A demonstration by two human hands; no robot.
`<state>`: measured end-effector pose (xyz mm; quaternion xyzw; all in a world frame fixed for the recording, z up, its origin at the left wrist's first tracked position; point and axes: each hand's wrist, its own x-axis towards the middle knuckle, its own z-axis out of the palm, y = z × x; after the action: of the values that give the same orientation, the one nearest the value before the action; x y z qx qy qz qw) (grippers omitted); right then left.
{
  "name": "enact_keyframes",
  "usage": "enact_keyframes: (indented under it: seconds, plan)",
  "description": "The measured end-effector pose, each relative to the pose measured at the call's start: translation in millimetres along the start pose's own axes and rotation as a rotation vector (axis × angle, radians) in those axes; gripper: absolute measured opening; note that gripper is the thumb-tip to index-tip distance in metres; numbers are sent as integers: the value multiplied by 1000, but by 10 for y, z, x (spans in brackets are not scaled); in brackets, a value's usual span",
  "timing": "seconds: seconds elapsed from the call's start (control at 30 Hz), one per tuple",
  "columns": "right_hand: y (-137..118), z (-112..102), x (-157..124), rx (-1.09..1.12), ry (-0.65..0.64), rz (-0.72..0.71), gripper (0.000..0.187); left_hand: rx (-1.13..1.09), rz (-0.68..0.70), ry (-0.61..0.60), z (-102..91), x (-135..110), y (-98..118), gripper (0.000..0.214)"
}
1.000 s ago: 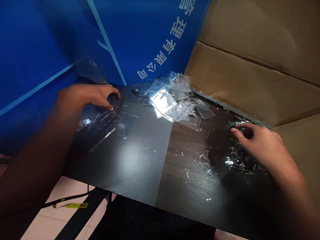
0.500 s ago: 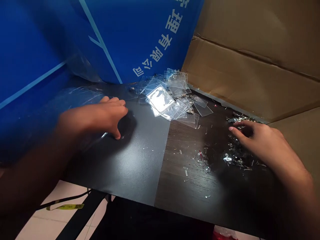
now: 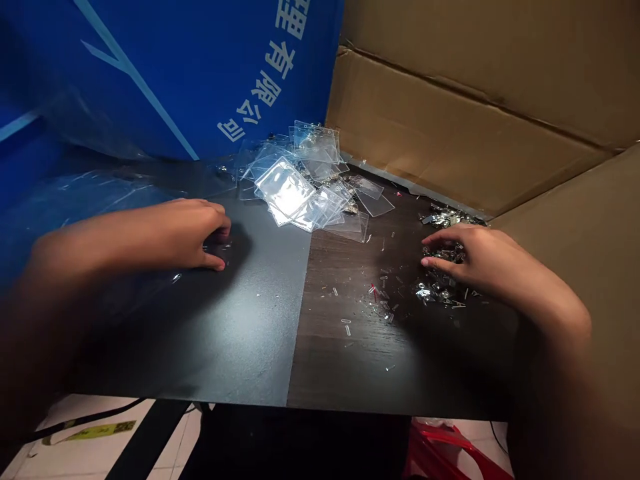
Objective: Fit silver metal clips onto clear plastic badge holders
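My left hand (image 3: 193, 233) is low over the dark table at the left, fingers curled and thumb apart from them; nothing shows in the gap. Beneath and beside it lies clear plastic sheeting (image 3: 100, 193). My right hand (image 3: 480, 257) hovers at a pile of small shiny metal clips (image 3: 435, 290), its thumb and forefinger parted above them. Whether a fingertip touches a clip is hard to see, and the palm hides part of the pile. Between the hands, towards the back, is a heap of clear plastic badge sleeves (image 3: 285, 190), with metal bits among them.
Small clear strips (image 3: 346, 327) and a red bit (image 3: 373, 291) are scattered on the wood-grain half of the table (image 3: 335, 380). A blue printed panel (image 3: 175, 67) and a cardboard wall (image 3: 425, 120) close off the back. Below the front edge is a red plastic thing (image 3: 445, 450).
The view has turned to the right, so the table things sit further left. My left hand's fingers have curled in more. My right hand has come in lower over the metal clips.
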<state>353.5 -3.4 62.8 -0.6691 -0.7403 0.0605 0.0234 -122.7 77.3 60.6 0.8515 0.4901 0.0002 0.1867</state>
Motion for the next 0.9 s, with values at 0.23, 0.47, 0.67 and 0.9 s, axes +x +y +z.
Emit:
enact_keyframes:
  seconds: [0.23,0.47,0.67,0.9]
  plan:
    - [53,-89,-76,88,-255,-103,21,-108,106,-142,-50,73,486,19]
    - [-106,60,-165,-8,-358,-35,22,-573,168,-151,259,226,632,45]
    - [-181,78,-129,-38,-419,-3,13,-705,150,-112,418,193,779,58]
    - [-206,155,-125,-103,-350,-12,20,-1119,100,-33,522,186,893,36]
